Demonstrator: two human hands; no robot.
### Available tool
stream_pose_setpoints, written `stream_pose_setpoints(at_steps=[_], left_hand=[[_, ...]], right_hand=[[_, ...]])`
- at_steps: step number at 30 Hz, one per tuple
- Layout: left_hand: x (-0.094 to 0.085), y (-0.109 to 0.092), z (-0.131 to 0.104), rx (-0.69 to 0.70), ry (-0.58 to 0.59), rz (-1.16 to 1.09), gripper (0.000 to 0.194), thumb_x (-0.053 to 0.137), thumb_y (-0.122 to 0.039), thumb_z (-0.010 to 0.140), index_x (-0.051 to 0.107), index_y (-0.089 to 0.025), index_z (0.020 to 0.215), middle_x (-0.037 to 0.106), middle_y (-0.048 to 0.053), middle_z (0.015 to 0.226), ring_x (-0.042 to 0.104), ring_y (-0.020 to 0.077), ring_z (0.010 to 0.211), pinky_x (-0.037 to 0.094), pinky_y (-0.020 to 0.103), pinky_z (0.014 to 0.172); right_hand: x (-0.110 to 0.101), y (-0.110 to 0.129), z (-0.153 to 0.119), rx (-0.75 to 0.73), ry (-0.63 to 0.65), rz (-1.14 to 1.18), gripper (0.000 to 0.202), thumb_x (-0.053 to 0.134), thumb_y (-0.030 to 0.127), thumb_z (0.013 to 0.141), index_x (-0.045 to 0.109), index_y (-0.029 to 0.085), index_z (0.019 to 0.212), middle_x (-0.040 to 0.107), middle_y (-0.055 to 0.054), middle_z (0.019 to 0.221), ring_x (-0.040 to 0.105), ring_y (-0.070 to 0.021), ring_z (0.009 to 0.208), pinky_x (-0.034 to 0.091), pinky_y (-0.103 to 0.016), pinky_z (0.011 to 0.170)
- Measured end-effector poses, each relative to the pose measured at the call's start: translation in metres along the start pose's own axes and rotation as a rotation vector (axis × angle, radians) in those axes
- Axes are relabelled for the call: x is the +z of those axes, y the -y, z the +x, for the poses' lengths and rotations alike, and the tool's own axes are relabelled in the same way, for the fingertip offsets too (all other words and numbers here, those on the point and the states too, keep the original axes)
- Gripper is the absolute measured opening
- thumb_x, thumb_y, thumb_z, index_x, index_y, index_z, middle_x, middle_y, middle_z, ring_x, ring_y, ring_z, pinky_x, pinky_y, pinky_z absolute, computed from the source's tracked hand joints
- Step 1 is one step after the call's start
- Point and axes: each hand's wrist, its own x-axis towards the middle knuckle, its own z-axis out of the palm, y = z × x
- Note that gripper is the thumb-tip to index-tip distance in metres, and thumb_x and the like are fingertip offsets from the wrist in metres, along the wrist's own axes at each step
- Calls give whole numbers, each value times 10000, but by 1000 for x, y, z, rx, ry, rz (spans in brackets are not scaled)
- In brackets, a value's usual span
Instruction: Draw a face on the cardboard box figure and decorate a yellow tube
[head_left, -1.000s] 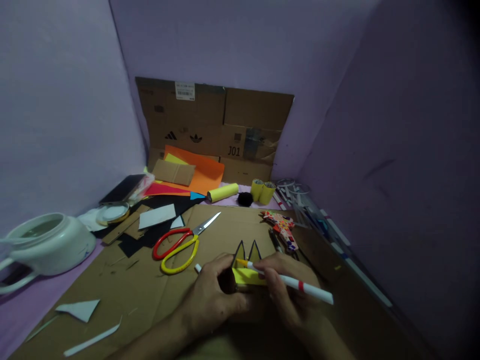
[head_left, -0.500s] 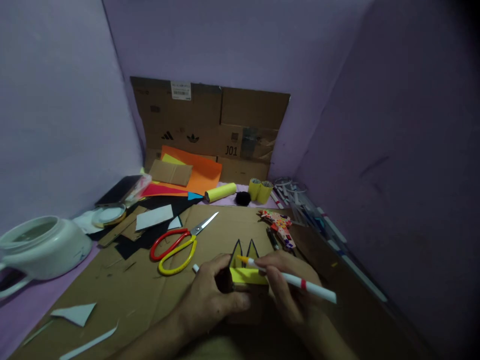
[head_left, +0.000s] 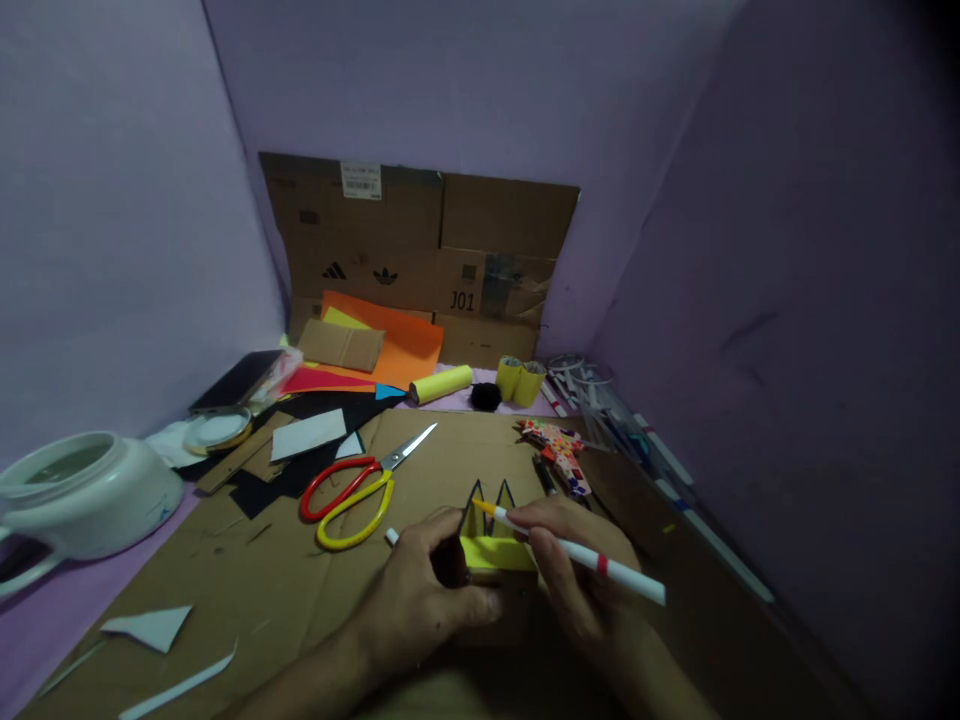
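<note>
My left hand (head_left: 431,590) is closed round the left side of a small paper craft piece (head_left: 499,554), which has a bright yellow band and two pointed, dark-edged ears rising from it. In my right hand (head_left: 585,570) is a white marker (head_left: 619,572) with a red ring and an orange-yellow tip. The tip lies at the left ear, seemingly touching it. My right fingers pinch the marker close to its tip end. Left of my hands, scissors (head_left: 367,490) with one red and one yellow handle lie partly spread on the cardboard. A small white cylinder end (head_left: 391,537) shows beside my left hand.
A white ceramic pot (head_left: 97,495) stands at the left. Paper scraps (head_left: 154,628) lie in front of it. Yellow rolls (head_left: 521,380), a black pompom (head_left: 486,397) and orange paper (head_left: 412,345) sit at the back. Patterned cutouts (head_left: 559,455) and markers lie to the right.
The marker tip has shifted slightly left and up along the left ear, and the marker's rear end has moved a little left. My left hand keeps its hold on the craft piece.
</note>
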Motion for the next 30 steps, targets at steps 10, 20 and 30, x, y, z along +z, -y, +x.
stream_pose_setpoints(at_steps=[10, 20, 30], left_hand=[[2, -7, 1, -14, -14, 30, 356, 744, -255, 577, 649, -150, 903, 613, 25, 838, 514, 203, 780, 401, 290, 673], [-2, -5, -1, -59, 35, -111, 366, 771, -325, 636, 636, -148, 926, 661, 47, 860, 572, 228, 813, 439, 308, 710], [-3, -2, 0, -99, 51, -112, 363, 786, -325, 650, 641, -163, 941, 673, 37, 846, 596, 211, 770, 473, 327, 723]], right_hand=[[-1, 1, -3, 29, -37, -23, 200, 513, 97, 886, 651, 204, 982, 687, -26, 790, 667, -141, 699, 505, -239, 635], [-4, -18, -7, 288, -294, 120, 215, 524, 188, 932, 715, 246, 852, 658, 25, 667, 611, -93, 566, 444, -158, 486], [-7, -18, -2, 188, -187, 83, 206, 529, 203, 922, 718, 209, 841, 653, -5, 651, 605, -129, 563, 468, -222, 511]])
